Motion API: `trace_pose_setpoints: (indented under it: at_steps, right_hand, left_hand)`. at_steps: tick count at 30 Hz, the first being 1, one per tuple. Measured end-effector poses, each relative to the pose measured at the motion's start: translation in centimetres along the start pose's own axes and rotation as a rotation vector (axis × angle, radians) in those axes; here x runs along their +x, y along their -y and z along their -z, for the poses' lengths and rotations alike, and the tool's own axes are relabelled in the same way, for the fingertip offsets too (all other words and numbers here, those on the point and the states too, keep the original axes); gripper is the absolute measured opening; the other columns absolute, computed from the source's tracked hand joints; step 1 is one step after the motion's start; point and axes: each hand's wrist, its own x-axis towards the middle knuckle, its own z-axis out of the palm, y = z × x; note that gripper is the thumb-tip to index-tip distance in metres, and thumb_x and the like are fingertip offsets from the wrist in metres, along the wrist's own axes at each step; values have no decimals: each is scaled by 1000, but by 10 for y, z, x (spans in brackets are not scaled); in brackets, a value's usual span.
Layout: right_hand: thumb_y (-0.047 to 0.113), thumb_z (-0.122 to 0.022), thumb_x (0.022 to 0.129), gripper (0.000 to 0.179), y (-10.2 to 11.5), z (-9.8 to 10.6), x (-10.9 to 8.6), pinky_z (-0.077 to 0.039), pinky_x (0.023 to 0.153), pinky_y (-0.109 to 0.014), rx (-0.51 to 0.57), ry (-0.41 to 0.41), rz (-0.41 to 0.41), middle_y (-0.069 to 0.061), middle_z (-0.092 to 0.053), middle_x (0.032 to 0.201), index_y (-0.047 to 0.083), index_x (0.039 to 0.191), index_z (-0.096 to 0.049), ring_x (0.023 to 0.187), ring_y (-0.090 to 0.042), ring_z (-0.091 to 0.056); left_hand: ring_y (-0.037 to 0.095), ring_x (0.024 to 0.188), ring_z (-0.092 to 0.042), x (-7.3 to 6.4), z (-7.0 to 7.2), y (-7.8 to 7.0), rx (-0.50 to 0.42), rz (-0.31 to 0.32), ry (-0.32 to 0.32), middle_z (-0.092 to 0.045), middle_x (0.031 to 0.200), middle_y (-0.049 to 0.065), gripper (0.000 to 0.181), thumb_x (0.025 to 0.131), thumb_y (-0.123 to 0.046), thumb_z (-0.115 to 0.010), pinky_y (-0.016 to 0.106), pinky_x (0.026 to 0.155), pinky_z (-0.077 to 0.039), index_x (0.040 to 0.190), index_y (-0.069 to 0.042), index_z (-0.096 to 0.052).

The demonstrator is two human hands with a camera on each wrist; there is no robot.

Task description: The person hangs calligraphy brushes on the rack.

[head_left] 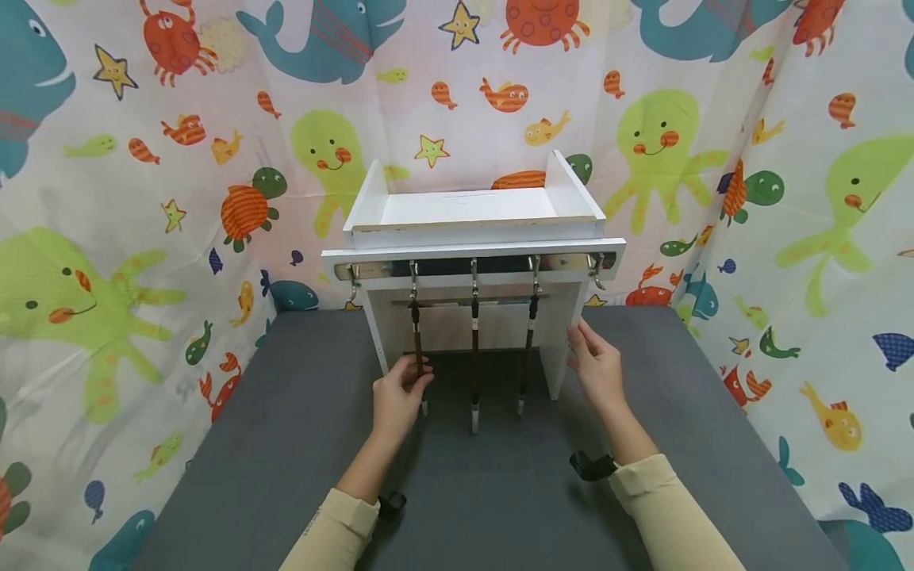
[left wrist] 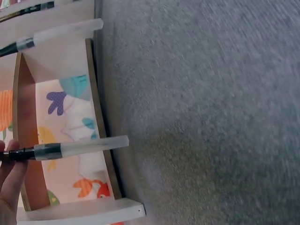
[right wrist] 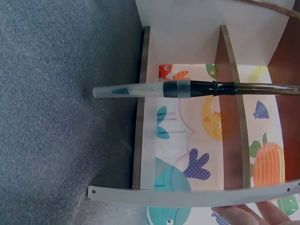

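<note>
A small white shelf (head_left: 457, 235) has a metal strip with several hooks along its front. Three dark-handled brushes with clear caps hang from it: a left brush (head_left: 416, 317), a middle brush (head_left: 474, 361) and a right brush (head_left: 528, 349). My left hand (head_left: 400, 396) pinches the left brush low on its handle; its capped tip (left wrist: 93, 146) sticks out past the fingers. My right hand (head_left: 598, 371) touches the outer side of the shelf's right side panel (right wrist: 187, 197), its fingers (right wrist: 239, 215) reaching just past the edge.
The shelf stands at the back of a grey tabletop (head_left: 500, 507). Behind and on both sides hangs a curtain (head_left: 236, 143) printed with sea animals. Outer hooks (head_left: 597, 270) at the strip's ends carry no brush. Dark straps (head_left: 593, 466) hang at both wrists.
</note>
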Motion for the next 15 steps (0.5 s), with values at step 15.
trace_pose_setpoints:
  at_steps: [15]
  right_hand:
    - [41,-52,106,45,9,55,-19,-49,89,-9,-378,-2,266,-4,-63,141,28,149,-53,125,-8,-62]
  left_hand:
    - [24,122,-63,0,76,-29,124,-219,142,-68,131,6,47,82,-11,-86,30,105,-49,126,-13,-69]
